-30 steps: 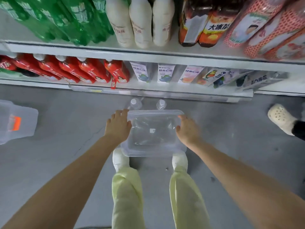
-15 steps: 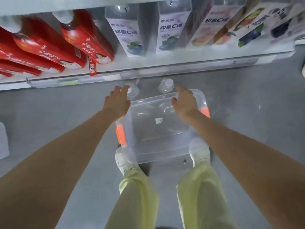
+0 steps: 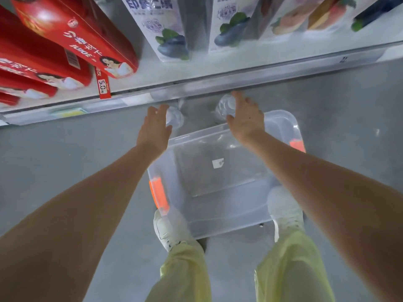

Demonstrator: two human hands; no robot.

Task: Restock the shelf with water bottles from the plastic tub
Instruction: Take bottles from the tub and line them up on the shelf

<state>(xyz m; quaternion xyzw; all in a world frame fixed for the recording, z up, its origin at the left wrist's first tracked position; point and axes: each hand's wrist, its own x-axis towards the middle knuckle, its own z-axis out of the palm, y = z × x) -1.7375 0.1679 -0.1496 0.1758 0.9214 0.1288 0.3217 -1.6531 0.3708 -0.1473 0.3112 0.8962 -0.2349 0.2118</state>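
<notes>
A clear plastic tub (image 3: 220, 216) with orange latches stands on the grey floor between my feet, and nothing shows inside it. Two clear water bottles stand upright on the floor between the tub and the shelf (image 3: 239, 75). My left hand (image 3: 153, 128) reaches past the tub's far left corner, its straight fingers at the top of the left bottle (image 3: 176, 117). My right hand (image 3: 246, 118) is spread over the right bottle (image 3: 223, 106), thumb beside it, fingers not closed around it.
The bottom shelf holds red juice cartons (image 3: 72, 38) at the left and white blueberry drink cartons (image 3: 161, 27) in the middle, more cartons at the right. A red price tag (image 3: 102, 86) hangs from the shelf rail. My white shoes (image 3: 170, 229) flank the tub.
The tub now rests on the floor and both hands have left its rim. They moved forward to the two bottles. The view dropped closer to the bottom shelf.
</notes>
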